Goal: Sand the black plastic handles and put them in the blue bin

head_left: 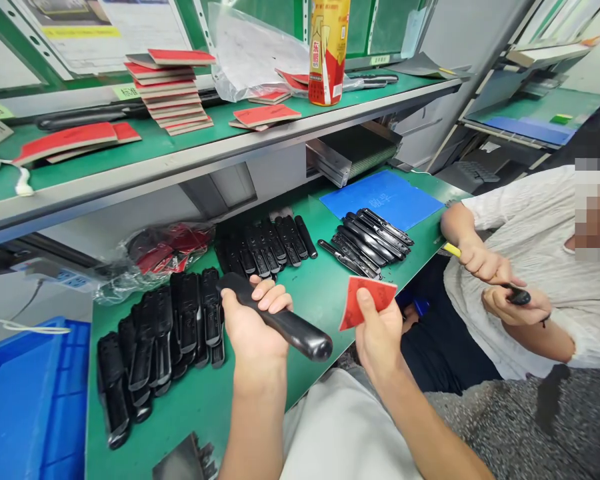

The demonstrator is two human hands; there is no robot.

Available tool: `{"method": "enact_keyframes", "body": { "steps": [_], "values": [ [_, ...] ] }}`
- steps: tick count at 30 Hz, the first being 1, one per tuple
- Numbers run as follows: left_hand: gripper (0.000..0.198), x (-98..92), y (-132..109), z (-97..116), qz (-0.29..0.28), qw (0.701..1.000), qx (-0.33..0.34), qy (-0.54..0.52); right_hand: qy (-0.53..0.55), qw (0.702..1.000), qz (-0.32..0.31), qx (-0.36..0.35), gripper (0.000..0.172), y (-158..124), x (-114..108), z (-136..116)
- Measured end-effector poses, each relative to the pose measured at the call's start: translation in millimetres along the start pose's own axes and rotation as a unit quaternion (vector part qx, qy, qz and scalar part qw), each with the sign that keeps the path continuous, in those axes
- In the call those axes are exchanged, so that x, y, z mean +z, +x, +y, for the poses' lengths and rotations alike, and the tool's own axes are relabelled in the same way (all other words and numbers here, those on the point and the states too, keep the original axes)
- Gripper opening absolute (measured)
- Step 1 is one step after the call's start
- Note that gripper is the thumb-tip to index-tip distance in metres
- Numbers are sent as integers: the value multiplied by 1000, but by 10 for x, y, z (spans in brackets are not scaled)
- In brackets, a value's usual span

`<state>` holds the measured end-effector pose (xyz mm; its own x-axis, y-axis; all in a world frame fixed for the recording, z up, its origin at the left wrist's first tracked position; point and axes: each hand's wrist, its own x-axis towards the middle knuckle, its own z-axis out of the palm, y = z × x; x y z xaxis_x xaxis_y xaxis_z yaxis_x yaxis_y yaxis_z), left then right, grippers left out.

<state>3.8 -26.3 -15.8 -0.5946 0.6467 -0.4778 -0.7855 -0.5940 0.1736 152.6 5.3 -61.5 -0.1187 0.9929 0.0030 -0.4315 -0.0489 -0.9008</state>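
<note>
My left hand [255,320] grips a black knife handle [300,337] with a glossy, rounded end. My right hand [380,333] pinches a small piece of red sandpaper [367,303] between thumb and fingers, apart from the handle. Below my left hand, a group of black handles [165,333] lies on the green bench mat [280,373]. Farther back are a row of similar handles [263,247] and a pile of slim black knives [365,243], the pile partly on a blue mat [383,199].
A co-worker [510,267] sits at right, working a black piece with a yellow-handled tool. Above the bench, a shelf [230,137] holds red sandpaper stacks [170,90] and a tall drink can [329,53]. A blue crate [30,400] stands at lower left.
</note>
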Motion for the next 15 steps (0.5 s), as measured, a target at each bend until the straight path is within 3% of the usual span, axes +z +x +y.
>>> {"method": "enact_keyframes", "body": {
  "steps": [2,5,9,15],
  "values": [
    [48,-14,7,8,5,1000,-9,0,19,999,-40,-3,26,26,-19,-10],
    [49,-27,11,28,0,1000,-25,-13,9,995,-94,-39,42,52,-40,-9],
    [49,-26,7,94,3,997,-60,-38,-23,999,26,-38,25,222,-117,41],
    [47,-41,8,122,11,995,-78,-58,25,999,-41,22,30,108,-191,-124]
  ]
}}
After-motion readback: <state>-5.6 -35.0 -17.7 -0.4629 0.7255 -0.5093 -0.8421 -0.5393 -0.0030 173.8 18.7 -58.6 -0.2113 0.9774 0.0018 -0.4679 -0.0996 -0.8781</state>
